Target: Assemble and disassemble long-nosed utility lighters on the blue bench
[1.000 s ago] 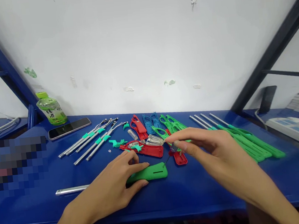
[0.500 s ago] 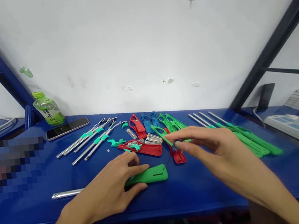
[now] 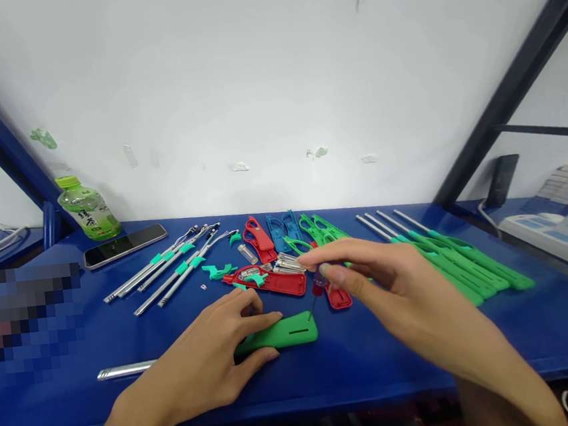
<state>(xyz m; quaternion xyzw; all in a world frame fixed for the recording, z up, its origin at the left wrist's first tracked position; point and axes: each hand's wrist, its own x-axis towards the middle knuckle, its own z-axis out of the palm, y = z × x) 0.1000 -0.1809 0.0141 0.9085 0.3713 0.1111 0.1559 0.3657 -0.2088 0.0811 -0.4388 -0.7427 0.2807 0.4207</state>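
Note:
My left hand (image 3: 217, 353) grips a green plastic handle (image 3: 290, 331) flat on the blue tabletop, thumb below and fingers above. From its left end a silver metal tube (image 3: 126, 371) sticks out past my wrist. Between thumb and fingertips, my right hand (image 3: 386, 283) pinches a small screwdriver (image 3: 317, 283) with a purple and red see-through grip. Its thin shaft slants down, and the tip meets the handle near its right end. Just beyond lie an open red handle shell (image 3: 291, 283) and another red shell piece (image 3: 340, 297), partly hidden by my right hand.
Silver tubes with wires and teal clips (image 3: 169, 267) lie left of centre. Blue shells (image 3: 284, 230), green shells (image 3: 323, 228) and loose metal parts (image 3: 287, 263) sit at the back. Green-handled sticks (image 3: 469, 255) lie right. A phone (image 3: 126, 245) and bottle (image 3: 87, 208) stand back left.
My right hand has moved slightly left, and the screwdriver now stands more upright over the green handle's end. My left hand keeps its hold. The whole view has shifted a little.

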